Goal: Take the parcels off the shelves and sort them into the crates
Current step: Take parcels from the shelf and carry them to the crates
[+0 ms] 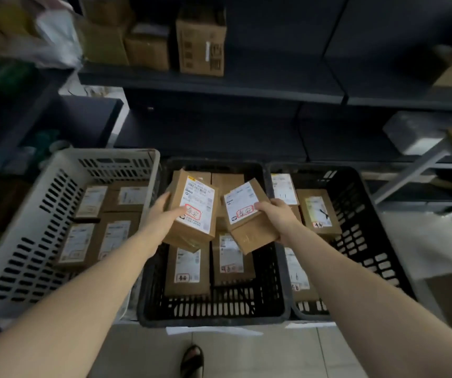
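dark metal shelves (211,77) line the back of a dim stockroom, a few cardboard cartons (201,47) left on the upper tier, while three slotted plastic crates stand side by side on the tiled floor (246,353) below. the person's left hand (162,216) is clamped on the side of one small brown parcel (192,211) and the right hand (279,214) grips a second parcel (249,216), both held tilted just above the middle black crate (214,315), their white labels carrying a red-boxed handwritten mark. the grey crate (28,227) on the left and the black crate on the right (356,214) already hold flat rows of similar boxes. the risk from here looks like a mis-sort: the labels are alike, the light is poor, and the crates touch, so a parcel released off-centre could slide over a shared rim. each box is pinched by one hand at an edge, and smooth taped cardboard could slip. dropped on a corner, a box may dent or knock the neat rows beneath askew. the crates are rigid, perforated, with flared walls; the parcels are matte, square-edged, light-looking
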A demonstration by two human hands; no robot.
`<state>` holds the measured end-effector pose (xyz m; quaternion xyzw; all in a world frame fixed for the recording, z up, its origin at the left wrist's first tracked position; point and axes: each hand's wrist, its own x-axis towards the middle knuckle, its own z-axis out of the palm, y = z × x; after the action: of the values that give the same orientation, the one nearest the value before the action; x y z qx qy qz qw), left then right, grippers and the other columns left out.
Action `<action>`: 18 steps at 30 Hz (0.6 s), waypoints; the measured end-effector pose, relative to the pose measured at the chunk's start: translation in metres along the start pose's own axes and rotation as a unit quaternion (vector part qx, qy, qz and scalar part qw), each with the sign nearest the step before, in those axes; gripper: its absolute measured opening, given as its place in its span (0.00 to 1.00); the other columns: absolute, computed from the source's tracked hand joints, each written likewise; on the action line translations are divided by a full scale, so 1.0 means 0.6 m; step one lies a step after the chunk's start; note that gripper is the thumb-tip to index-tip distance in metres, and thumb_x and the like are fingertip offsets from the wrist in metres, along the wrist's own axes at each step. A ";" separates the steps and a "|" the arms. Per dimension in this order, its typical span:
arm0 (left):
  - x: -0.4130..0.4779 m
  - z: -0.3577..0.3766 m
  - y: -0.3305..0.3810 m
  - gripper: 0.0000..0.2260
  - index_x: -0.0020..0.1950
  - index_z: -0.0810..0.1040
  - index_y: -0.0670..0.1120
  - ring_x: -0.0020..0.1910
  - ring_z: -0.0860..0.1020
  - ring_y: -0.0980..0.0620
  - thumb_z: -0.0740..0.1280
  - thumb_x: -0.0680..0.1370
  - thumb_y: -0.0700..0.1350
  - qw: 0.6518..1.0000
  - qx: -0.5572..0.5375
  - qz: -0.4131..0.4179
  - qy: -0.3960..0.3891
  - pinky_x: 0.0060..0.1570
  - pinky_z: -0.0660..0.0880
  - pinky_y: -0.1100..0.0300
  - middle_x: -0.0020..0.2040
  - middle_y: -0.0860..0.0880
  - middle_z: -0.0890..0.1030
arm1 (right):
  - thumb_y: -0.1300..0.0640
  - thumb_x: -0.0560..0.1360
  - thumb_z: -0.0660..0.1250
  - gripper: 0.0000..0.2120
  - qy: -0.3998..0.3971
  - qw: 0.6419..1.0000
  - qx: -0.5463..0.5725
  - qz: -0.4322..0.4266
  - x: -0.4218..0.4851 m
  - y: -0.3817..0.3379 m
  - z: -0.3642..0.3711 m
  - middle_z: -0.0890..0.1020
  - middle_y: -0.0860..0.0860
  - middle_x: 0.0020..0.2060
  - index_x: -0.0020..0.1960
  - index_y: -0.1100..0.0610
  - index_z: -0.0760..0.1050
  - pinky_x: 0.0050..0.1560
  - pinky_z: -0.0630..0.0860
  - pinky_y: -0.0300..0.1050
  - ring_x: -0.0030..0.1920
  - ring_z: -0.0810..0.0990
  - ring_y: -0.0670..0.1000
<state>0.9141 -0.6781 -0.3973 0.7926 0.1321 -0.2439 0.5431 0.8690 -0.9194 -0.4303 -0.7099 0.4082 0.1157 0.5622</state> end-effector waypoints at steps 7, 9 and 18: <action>0.049 0.049 -0.131 0.28 0.75 0.58 0.57 0.49 0.74 0.50 0.66 0.77 0.49 0.993 0.016 -0.103 -0.051 0.43 0.70 0.56 0.65 0.46 0.75 | 0.45 0.69 0.73 0.38 -0.039 0.994 -0.007 0.101 0.063 0.124 0.061 0.76 0.56 0.61 0.74 0.53 0.62 0.57 0.78 0.58 0.55 0.79 0.58; 0.053 0.055 -0.161 0.27 0.74 0.58 0.56 0.55 0.74 0.47 0.65 0.78 0.48 0.991 0.010 -0.122 -0.050 0.49 0.69 0.54 0.65 0.47 0.74 | 0.43 0.66 0.73 0.41 -0.036 0.994 -0.009 0.103 0.076 0.148 0.076 0.76 0.56 0.61 0.74 0.53 0.63 0.58 0.78 0.58 0.56 0.78 0.58; 0.065 0.066 -0.213 0.23 0.72 0.63 0.57 0.51 0.74 0.49 0.65 0.78 0.49 0.989 -0.027 -0.147 0.000 0.51 0.70 0.51 0.56 0.50 0.76 | 0.48 0.73 0.70 0.35 -0.065 0.994 -0.021 0.085 0.098 0.178 0.086 0.73 0.54 0.62 0.76 0.50 0.60 0.55 0.75 0.51 0.55 0.75 0.54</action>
<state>0.8768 -0.6689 -0.5314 0.7497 0.2536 -0.3176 0.5223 0.8461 -0.9038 -0.5599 -0.6750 0.4271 0.2173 0.5610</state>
